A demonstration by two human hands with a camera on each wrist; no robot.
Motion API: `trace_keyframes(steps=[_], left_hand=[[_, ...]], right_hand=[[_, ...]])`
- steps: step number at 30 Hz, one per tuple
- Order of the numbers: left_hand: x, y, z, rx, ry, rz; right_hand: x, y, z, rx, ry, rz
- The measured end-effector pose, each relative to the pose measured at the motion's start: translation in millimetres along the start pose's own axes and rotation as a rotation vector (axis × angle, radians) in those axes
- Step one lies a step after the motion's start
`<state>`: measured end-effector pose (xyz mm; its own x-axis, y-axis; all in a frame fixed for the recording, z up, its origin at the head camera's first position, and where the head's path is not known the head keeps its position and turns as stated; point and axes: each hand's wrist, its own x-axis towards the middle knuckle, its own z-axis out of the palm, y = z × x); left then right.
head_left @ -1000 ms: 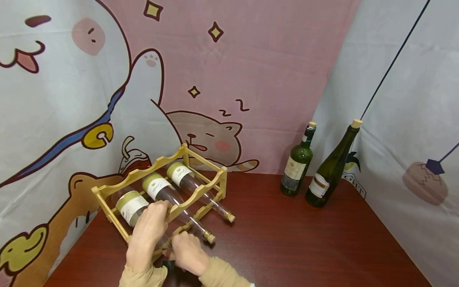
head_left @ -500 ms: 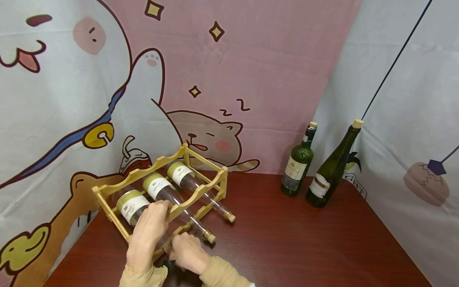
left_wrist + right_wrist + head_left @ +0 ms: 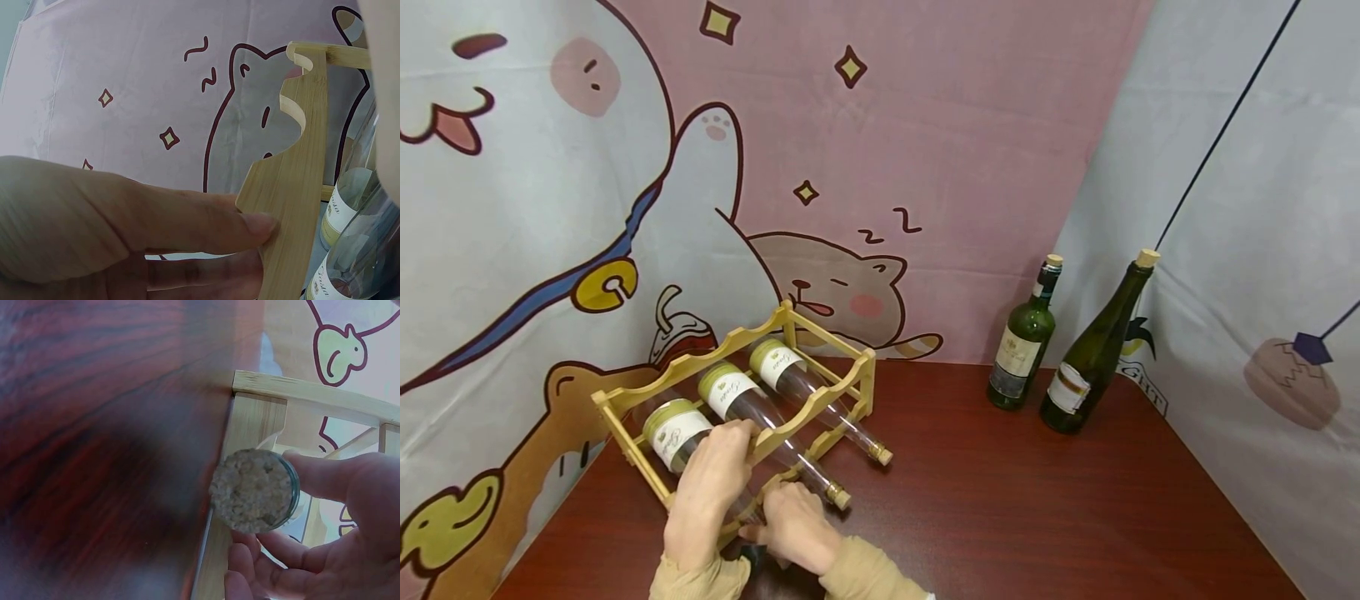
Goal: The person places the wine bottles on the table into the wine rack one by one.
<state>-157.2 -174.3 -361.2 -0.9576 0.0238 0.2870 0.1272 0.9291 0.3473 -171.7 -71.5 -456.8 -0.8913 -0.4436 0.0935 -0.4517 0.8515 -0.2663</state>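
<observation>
The left-end bottle lies on its side in the lower tier of a wooden rack. From the head view, its long axis slants from the label at the back left towards the near right, neck towards the person. The left hand and the upper front rail cover much of its front half. The middle bottle and the far bottle lie beside it, roughly parallel, their corks jutting out past the front. The right hand is at the near end of the left-end bottle, hiding its tip. Well apart, a green bottle and a darker bottle stand near the back of the red-brown table, before a cartoon-printed cloth.

The left wrist view shows the left thumb against the wooden rail, the fingers on its other side, pinching it; two labelled bottles show at the right edge.

In the right wrist view, the cork faces the camera nearly end-on. The right thumb and curled fingers pinch the neck just behind it, beside the rack's lower rail.
</observation>
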Motion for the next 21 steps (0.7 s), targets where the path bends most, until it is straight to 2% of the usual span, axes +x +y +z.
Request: trace_keyframes(steps=[8,21], left_hand=[[0.0,-0.3,0.2,0.002,-0.001,0.000],[-0.4,-0.6,0.3,0.003,0.002,0.009]], right_hand=[[0.4,-0.9,0.4,-0.004,-0.024,0.003],[1.6,-0.1,2.3,-0.014,-0.002,-0.065]])
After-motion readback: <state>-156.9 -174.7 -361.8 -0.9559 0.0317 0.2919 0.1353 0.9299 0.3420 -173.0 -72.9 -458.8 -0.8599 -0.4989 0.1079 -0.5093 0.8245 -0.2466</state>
